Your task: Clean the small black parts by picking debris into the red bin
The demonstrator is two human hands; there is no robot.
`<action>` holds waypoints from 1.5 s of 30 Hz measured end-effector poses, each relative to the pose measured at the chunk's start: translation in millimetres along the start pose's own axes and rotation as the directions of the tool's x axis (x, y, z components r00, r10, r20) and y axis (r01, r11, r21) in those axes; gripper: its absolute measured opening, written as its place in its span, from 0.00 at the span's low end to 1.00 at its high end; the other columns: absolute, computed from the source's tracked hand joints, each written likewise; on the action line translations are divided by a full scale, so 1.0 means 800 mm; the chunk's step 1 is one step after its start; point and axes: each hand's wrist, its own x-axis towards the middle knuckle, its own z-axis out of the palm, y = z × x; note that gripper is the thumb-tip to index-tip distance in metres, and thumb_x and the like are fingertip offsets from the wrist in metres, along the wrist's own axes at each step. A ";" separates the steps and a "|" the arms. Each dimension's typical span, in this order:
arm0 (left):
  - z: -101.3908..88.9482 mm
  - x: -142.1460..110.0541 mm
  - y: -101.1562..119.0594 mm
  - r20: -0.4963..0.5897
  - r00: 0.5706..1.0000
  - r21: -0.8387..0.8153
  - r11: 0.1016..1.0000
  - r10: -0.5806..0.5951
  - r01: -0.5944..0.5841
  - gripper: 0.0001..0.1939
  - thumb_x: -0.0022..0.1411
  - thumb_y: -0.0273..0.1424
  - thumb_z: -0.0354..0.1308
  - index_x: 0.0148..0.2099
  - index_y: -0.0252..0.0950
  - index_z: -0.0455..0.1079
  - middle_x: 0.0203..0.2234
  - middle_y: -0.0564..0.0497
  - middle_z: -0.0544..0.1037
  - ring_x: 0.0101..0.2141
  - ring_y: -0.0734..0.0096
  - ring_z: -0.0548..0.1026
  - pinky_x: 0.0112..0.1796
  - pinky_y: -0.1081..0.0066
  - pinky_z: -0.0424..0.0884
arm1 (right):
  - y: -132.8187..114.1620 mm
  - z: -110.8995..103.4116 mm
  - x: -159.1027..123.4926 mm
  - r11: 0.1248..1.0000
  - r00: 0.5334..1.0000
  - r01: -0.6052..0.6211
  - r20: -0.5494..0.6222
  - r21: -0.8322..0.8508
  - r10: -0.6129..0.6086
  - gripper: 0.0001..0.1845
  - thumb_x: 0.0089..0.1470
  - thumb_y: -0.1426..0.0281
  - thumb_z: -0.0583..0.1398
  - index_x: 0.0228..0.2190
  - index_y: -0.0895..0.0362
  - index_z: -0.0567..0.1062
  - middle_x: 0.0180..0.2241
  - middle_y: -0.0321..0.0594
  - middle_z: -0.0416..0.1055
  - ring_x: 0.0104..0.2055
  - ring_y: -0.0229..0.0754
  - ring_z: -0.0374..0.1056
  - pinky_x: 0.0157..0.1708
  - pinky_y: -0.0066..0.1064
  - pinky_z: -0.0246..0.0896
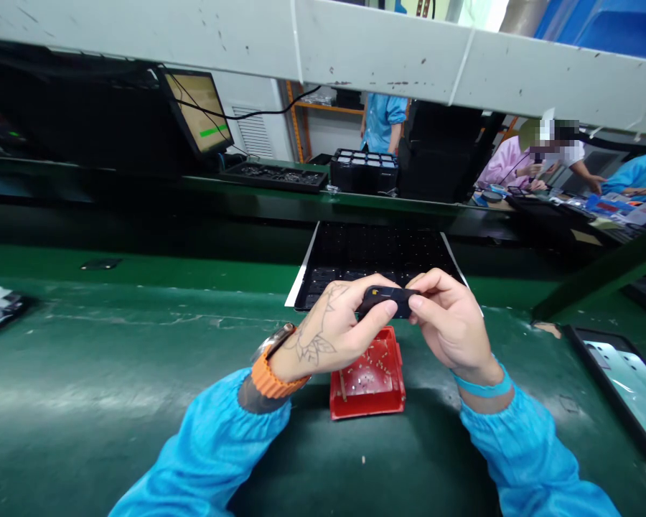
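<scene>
Both hands are raised over the green bench, holding a thin black phone-shaped part [387, 294] between them. It has a rounded end and a small gold patch near the left. My left hand [336, 327] is closed around its left end, with the thumb on the near face. At the right end, the thumb and fingers of my right hand [449, 323] pinch the edge; whether they also hold something small cannot be made out. Below sits a red bin [367, 411] with many tiny pale pieces inside. A black tray [377, 248] lies behind my hands.
A tray with pale glossy panels [624, 380] lies at right, near a green post [597, 276]. A small black piece [101, 264] rests at left. A monitor [199, 111] and a black box [363, 172] stand on the back ledge, beneath a white beam [377, 47]. People work beyond.
</scene>
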 end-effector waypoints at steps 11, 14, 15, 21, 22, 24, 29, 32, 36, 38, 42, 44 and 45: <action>-0.001 0.002 0.002 -0.011 1.000 0.017 1.000 -0.004 0.004 0.10 0.69 0.27 0.54 0.40 0.34 0.77 0.30 0.52 0.82 0.28 0.75 0.76 0.31 0.75 0.69 | -0.012 -0.005 0.000 0.958 0.993 0.118 0.009 -0.261 -0.120 0.02 0.61 0.71 0.66 0.35 0.56 0.81 0.27 0.35 0.74 0.26 0.36 0.67 0.27 0.25 0.64; 0.000 0.001 0.003 0.008 0.998 -0.020 0.998 -0.060 0.060 0.09 0.68 0.28 0.55 0.40 0.33 0.77 0.28 0.53 0.80 0.27 0.75 0.75 0.31 0.76 0.68 | -0.018 -0.004 0.001 0.934 0.989 0.145 0.010 -0.328 -0.150 0.04 0.61 0.71 0.65 0.34 0.57 0.81 0.25 0.34 0.73 0.25 0.36 0.67 0.25 0.24 0.63; 0.000 0.001 0.004 0.013 0.996 -0.038 0.996 -0.084 0.085 0.09 0.68 0.28 0.55 0.40 0.33 0.77 0.26 0.53 0.79 0.26 0.75 0.74 0.30 0.76 0.67 | -0.019 -0.004 0.001 0.929 0.988 0.148 0.012 -0.338 -0.154 0.04 0.62 0.71 0.65 0.34 0.57 0.81 0.24 0.33 0.73 0.24 0.35 0.67 0.25 0.24 0.63; 0.004 -0.001 -0.001 -0.023 0.972 -0.169 0.959 -0.233 0.226 0.09 0.68 0.32 0.55 0.41 0.32 0.75 0.17 0.58 0.69 0.19 0.77 0.66 0.24 0.75 0.62 | -0.011 0.000 -0.002 0.935 0.971 0.218 -0.039 -0.279 -0.238 0.11 0.61 0.72 0.65 0.46 0.55 0.78 0.35 0.36 0.76 0.31 0.37 0.71 0.30 0.26 0.70; 0.005 -0.001 -0.002 -0.036 0.969 -0.186 0.954 -0.246 0.236 0.09 0.68 0.33 0.55 0.41 0.32 0.74 0.16 0.58 0.68 0.18 0.77 0.65 0.24 0.75 0.62 | -0.008 0.002 -0.003 0.930 0.964 0.239 -0.051 -0.279 -0.263 0.14 0.60 0.73 0.66 0.48 0.54 0.77 0.37 0.37 0.75 0.34 0.38 0.72 0.32 0.27 0.71; 0.006 -0.001 -0.003 -0.057 0.966 -0.208 0.950 -0.250 0.234 0.09 0.68 0.33 0.56 0.42 0.32 0.73 0.16 0.59 0.68 0.18 0.77 0.65 0.23 0.75 0.62 | -0.005 0.005 -0.004 0.922 0.958 0.255 -0.054 -0.291 -0.282 0.16 0.58 0.75 0.67 0.48 0.53 0.76 0.39 0.37 0.75 0.36 0.39 0.73 0.35 0.29 0.72; 0.009 -0.002 -0.001 -0.062 0.978 -0.162 0.969 -0.200 0.188 0.08 0.68 0.31 0.56 0.42 0.32 0.73 0.16 0.59 0.68 0.18 0.78 0.66 0.23 0.76 0.62 | 0.003 0.005 -0.003 0.979 0.990 0.136 -0.004 -0.153 -0.138 0.09 0.59 0.75 0.65 0.42 0.54 0.80 0.33 0.35 0.74 0.28 0.36 0.69 0.27 0.25 0.67; 0.013 -0.002 0.000 -0.074 0.987 -0.114 0.985 -0.142 0.133 0.07 0.69 0.30 0.55 0.43 0.33 0.73 0.17 0.59 0.68 0.19 0.77 0.67 0.25 0.76 0.64 | 0.009 0.003 -0.002 0.998 0.998 0.060 -0.010 -0.028 -0.060 0.04 0.61 0.73 0.65 0.38 0.54 0.81 0.29 0.34 0.73 0.25 0.34 0.66 0.24 0.24 0.64; 0.020 -0.002 -0.001 -0.096 0.991 -0.082 0.993 -0.090 0.082 0.07 0.69 0.29 0.55 0.44 0.33 0.74 0.17 0.59 0.68 0.22 0.76 0.71 0.28 0.76 0.67 | 0.013 0.004 -0.001 0.998 0.995 0.050 -0.082 0.024 -0.048 0.02 0.60 0.71 0.67 0.35 0.55 0.82 0.28 0.35 0.73 0.24 0.34 0.65 0.23 0.23 0.62; 0.023 -0.002 -0.001 -0.107 0.992 -0.084 0.995 -0.071 0.062 0.06 0.69 0.28 0.55 0.43 0.33 0.73 0.17 0.59 0.68 0.23 0.75 0.72 0.29 0.75 0.68 | 0.013 0.007 -0.001 0.998 0.993 0.057 -0.109 0.029 -0.053 0.02 0.59 0.70 0.67 0.34 0.55 0.82 0.28 0.35 0.72 0.24 0.34 0.64 0.23 0.23 0.61; 0.027 -0.003 -0.002 -0.129 0.990 -0.099 0.994 -0.064 0.052 0.06 0.69 0.28 0.55 0.42 0.34 0.73 0.16 0.59 0.68 0.22 0.75 0.72 0.29 0.75 0.68 | 0.014 0.012 -0.002 0.997 0.989 0.054 -0.144 0.058 -0.045 0.04 0.58 0.68 0.68 0.34 0.55 0.81 0.26 0.34 0.71 0.23 0.34 0.63 0.22 0.23 0.60; 0.028 -0.004 -0.002 -0.131 0.989 -0.097 0.994 -0.072 0.060 0.06 0.70 0.29 0.55 0.41 0.34 0.73 0.16 0.59 0.68 0.22 0.75 0.71 0.28 0.75 0.68 | 0.015 0.014 -0.002 0.996 0.986 0.047 -0.162 0.078 -0.034 0.06 0.57 0.66 0.68 0.33 0.56 0.80 0.25 0.34 0.70 0.23 0.34 0.62 0.22 0.23 0.60; 0.029 -0.005 -0.002 -0.132 0.988 -0.094 0.993 -0.079 0.067 0.06 0.70 0.29 0.55 0.41 0.35 0.72 0.16 0.59 0.69 0.22 0.75 0.71 0.28 0.75 0.67 | 0.016 0.014 -0.002 0.995 0.985 0.044 -0.172 0.087 -0.029 0.07 0.57 0.66 0.68 0.32 0.56 0.80 0.25 0.34 0.70 0.23 0.34 0.62 0.21 0.22 0.59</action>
